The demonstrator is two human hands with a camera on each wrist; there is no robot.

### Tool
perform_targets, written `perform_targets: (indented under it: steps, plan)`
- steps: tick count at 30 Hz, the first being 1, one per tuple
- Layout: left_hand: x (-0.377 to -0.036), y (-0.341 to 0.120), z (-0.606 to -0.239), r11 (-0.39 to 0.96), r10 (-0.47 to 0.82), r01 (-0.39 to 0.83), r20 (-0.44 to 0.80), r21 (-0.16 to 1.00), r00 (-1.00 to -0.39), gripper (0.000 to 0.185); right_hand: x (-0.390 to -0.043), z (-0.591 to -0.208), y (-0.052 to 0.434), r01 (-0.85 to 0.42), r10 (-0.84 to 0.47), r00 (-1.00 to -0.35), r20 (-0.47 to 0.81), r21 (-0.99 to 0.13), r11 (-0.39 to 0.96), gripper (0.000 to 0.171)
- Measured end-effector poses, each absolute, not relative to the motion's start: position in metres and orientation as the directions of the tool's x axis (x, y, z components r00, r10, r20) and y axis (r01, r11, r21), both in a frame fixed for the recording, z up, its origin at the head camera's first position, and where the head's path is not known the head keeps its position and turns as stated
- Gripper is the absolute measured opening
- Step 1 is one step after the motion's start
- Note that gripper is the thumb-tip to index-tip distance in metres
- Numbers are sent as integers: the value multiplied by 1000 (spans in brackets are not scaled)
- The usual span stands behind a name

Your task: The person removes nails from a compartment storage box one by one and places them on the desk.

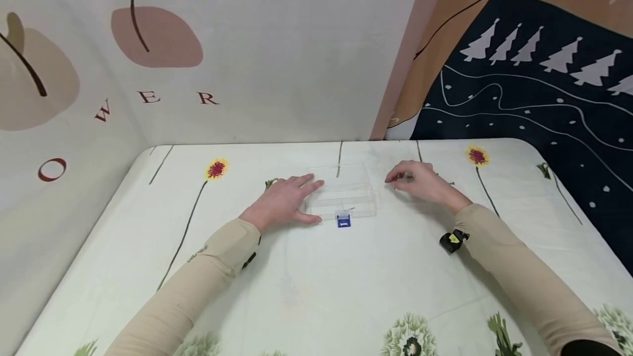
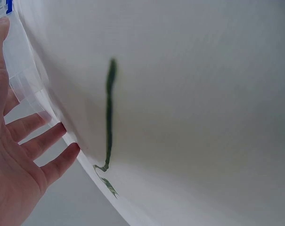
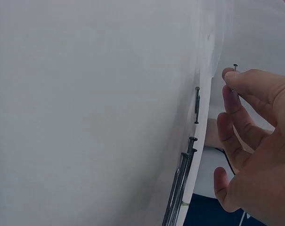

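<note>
A clear plastic compartment box (image 1: 346, 191) with a blue latch (image 1: 343, 221) lies on the flower-print tablecloth (image 1: 316, 279). My left hand (image 1: 296, 198) lies flat on the cloth with straight, spread fingers touching the box's left side; the left wrist view shows the fingertips (image 2: 62, 129) against the box wall (image 2: 24, 80). My right hand (image 1: 398, 179) hovers just right of the box. Its thumb and forefinger pinch a small dark nail (image 3: 233, 70). Several more nails (image 3: 180, 188) lie on the cloth below that hand.
The table stands in a corner, with a printed wall sheet (image 1: 247, 43) behind and a dark tree-pattern hanging (image 1: 534, 98) to the right. A single nail (image 3: 197, 104) lies apart from the cluster. A black wrist strap (image 1: 454, 240) sits on my right sleeve.
</note>
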State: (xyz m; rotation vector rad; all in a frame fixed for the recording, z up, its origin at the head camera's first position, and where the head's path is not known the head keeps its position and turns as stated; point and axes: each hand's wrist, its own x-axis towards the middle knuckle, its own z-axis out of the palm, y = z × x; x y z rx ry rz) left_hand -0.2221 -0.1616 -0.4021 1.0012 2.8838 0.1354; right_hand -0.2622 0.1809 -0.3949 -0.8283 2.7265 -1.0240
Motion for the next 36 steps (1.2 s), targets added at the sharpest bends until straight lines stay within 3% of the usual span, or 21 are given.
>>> perform_targets:
  steps: [12, 36]
  plan:
    - [-222, -160, -400, 789, 613, 604, -82, 112, -786, 85, -274, -396, 181, -418, -516, -856, 33, -631, 653, 14]
    - [-222, -161, -400, 794, 606, 595, -93, 127, -790, 85, -269, -393, 176, -414, -515, -856, 53, -666, 620, 14]
